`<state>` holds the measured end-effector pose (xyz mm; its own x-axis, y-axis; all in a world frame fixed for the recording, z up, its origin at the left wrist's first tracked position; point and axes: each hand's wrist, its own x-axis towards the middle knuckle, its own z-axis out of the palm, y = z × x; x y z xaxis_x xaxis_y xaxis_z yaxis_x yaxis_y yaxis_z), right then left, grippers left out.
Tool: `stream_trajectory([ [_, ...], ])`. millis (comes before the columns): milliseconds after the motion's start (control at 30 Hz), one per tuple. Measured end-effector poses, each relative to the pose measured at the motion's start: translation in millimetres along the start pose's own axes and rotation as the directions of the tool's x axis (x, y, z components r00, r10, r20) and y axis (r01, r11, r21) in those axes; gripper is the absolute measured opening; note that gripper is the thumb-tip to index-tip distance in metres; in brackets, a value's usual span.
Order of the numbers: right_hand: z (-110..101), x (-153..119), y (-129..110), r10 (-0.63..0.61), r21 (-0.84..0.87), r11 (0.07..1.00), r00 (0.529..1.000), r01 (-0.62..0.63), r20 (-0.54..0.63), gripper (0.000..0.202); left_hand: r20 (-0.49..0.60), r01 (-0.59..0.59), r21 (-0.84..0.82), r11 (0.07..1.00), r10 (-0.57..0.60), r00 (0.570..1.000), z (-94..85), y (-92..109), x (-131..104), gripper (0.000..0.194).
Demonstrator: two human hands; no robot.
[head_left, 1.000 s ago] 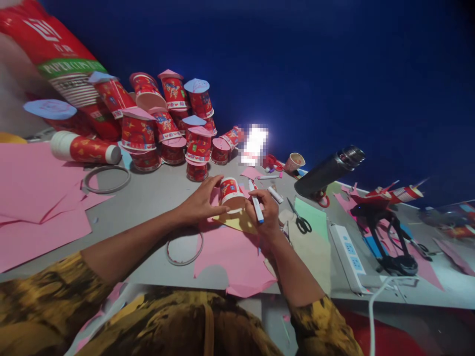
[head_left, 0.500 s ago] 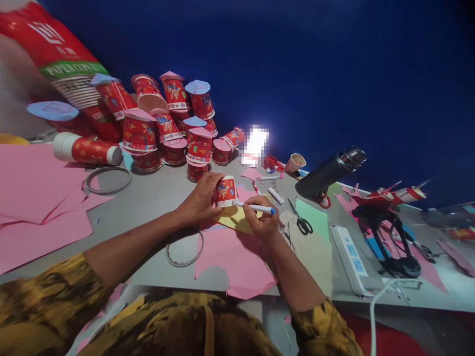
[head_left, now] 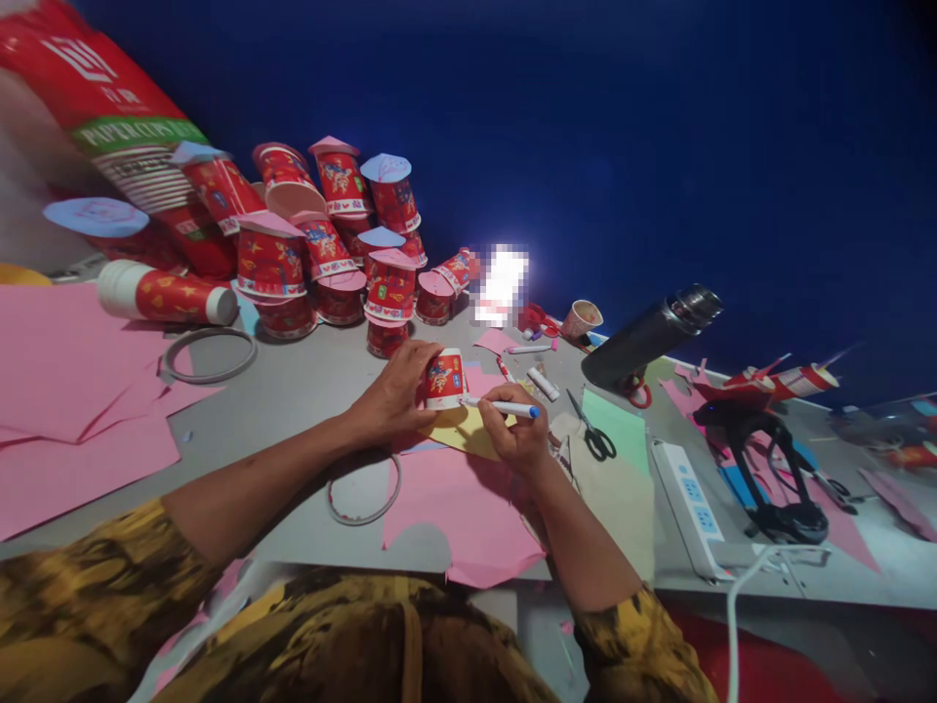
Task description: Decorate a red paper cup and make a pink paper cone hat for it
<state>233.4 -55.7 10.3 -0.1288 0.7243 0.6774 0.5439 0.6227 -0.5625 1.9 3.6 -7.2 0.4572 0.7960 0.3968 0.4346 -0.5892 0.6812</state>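
Paper cup (head_left: 443, 379), marker (head_left: 520, 409)
Cup was gripped by left hand (head_left: 395, 395), seemingly for steadiness; marker was pinched by right hand (head_left: 518, 436).

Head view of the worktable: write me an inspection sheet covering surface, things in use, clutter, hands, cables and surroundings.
Surface: gray table, partly covered with pink, yellow and green paper.
Things in use: red paper cup and white marker with a blue end.
Clutter: pink sheet in front, black-handled scissors at right, gray ring and decorated cups at left.
Hands: left hand holds the cup; right hand holds the marker, tip near the cup's lower edge; contact too small to confirm.
Cables: white cable hangs over the front edge beside the power strip; connection unclear.
Surroundings: dark blue backdrop; red cup bag back left.
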Motion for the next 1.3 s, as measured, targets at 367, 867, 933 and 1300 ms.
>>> stream_trajectory([
  [367,2.8,0.7,-0.1,0.004,0.02,1.0,0.998,-0.003,-0.065,0.015,0.011,0.011,-0.004,1.0,-0.011,1.0,-0.5,1.9,0.6,0.086],
  [867,1.0,1.2,1.7,0.051,0.041,0.998,0.997,-0.048,-0.065,0.016,-0.005,-0.002,-0.023,1.0,0.002,1.0,1.1,0.0,-0.1,0.084],
  [933,0.8,1.4,0.8,0.048,0.043,0.998,0.997,-0.045,-0.064,0.016,-0.003,0.002,-0.013,1.0,-0.002,1.0,1.4,-1.0,0.0,0.085],
  [1300,0.6,-0.6,2.0,0.085,0.048,0.995,0.996,-0.084,-0.018,0.017,0.013,-0.026,0.012,1.0,0.025,1.0,1.1,-2.2,0.2,0.085],
])
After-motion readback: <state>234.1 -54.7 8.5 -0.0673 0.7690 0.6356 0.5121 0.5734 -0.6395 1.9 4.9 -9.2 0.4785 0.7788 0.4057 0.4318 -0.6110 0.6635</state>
